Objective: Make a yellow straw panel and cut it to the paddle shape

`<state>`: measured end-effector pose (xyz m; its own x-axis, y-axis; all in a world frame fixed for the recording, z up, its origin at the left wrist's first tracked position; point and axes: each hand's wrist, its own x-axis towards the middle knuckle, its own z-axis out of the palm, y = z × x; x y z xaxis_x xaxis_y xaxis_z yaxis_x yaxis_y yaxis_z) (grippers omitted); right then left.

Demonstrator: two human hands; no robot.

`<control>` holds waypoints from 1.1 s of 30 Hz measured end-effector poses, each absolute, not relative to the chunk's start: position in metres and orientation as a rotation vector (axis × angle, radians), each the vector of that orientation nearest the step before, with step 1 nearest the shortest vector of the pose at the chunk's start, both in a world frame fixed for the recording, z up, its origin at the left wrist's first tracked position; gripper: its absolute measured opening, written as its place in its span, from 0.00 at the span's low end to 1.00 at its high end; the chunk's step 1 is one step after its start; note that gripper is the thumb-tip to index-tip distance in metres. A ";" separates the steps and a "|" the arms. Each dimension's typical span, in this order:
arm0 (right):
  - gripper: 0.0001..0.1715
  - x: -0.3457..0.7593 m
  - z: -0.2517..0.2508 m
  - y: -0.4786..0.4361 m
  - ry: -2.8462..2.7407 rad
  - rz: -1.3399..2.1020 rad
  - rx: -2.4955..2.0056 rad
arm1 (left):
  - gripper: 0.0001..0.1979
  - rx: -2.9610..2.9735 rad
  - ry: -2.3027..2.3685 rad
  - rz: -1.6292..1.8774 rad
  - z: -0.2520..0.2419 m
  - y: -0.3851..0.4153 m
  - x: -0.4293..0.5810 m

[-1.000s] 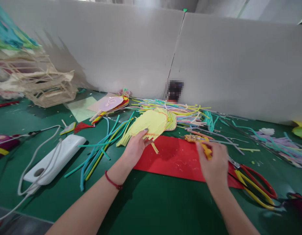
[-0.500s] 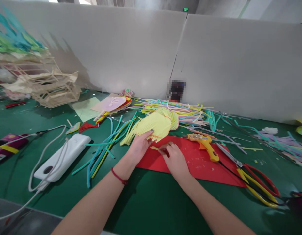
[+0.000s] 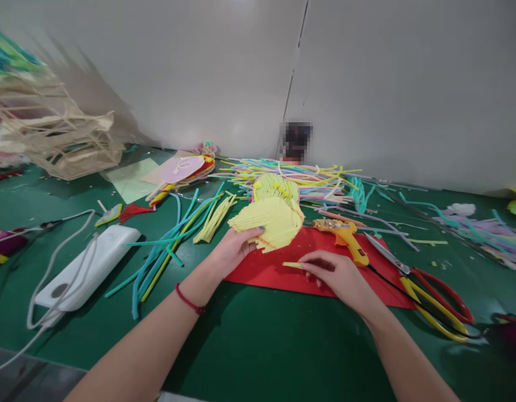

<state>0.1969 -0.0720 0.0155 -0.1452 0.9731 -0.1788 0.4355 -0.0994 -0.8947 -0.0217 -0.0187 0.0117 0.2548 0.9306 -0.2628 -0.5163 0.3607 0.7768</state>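
Note:
My left hand (image 3: 236,248) grips the lower edge of a pale yellow panel (image 3: 270,220) built from strips laid side by side, with an orange line along its edges. Between the thumb and fingers of my right hand (image 3: 331,272) is a short yellow strip (image 3: 292,264), its free end pointing left toward the panel but apart from it. Both hands are over a red sheet (image 3: 274,273). Behind the held panel lies a rounder yellow piece (image 3: 274,187) of similar strips. A bundle of short yellow strips (image 3: 216,219) rests left of the panel.
Right of my hands lie a yellow glue gun (image 3: 345,237) and scissors (image 3: 429,290). Coloured fuzzy stems (image 3: 241,170) are heaped behind. On the left are blue and green stems (image 3: 157,262), a white power bank (image 3: 90,268) with a cable, a fan-shaped craft (image 3: 184,170) and a stick frame (image 3: 69,139).
My right hand has moved right, away from the panel, with the yellow strip. The panel has turned and shifted, uncovering the rounder piece and the bundle of short strips. The view has tilted down.

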 end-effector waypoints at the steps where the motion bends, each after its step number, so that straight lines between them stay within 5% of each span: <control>1: 0.14 0.197 0.015 -0.072 -1.543 1.297 -1.537 | 0.21 0.655 0.803 1.061 0.010 -0.019 -0.021; 18: 0.13 0.197 0.013 -0.075 -1.222 1.693 -1.524 | 0.24 0.866 0.874 0.921 0.005 -0.020 -0.015; 24: 0.12 0.200 0.017 -0.073 -1.537 1.339 -1.744 | 0.31 1.013 0.902 0.850 0.007 -0.020 -0.016; 33: 0.09 0.204 0.015 -0.071 -1.687 1.134 -1.757 | 0.16 1.311 1.517 0.658 0.023 -0.020 -0.023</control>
<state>0.2037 -0.0708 0.0151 -0.0868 0.9648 -0.2481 0.5938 -0.1499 -0.7905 -0.0229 -0.0204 0.0232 0.0704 0.9435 -0.3238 0.4089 0.2688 0.8721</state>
